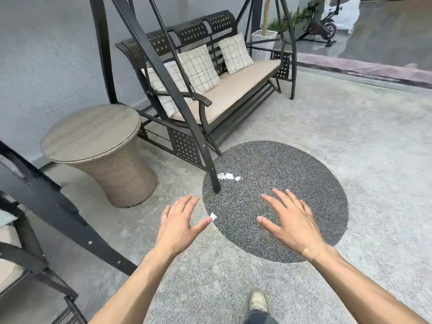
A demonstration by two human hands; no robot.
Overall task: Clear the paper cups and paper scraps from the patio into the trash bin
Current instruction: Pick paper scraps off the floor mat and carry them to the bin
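Showing four paper scraps (pixel 228 176), two empty hands (pixel 180 224)

Swing frame leg (pixel 211 164) lands on the dark round mat (pixel 292 183) right beside the paper scraps (pixel 228 176), wicker side table (pixel 100 155) left of the leg; mat right of the leg is open.

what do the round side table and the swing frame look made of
Round side table: looks like tan woven wicker or resin rattan, matte; a fine weave pattern covers top and base. Swing frame: seemingly dark painted metal, judging by slim bars, perforated panels and visible bolts.
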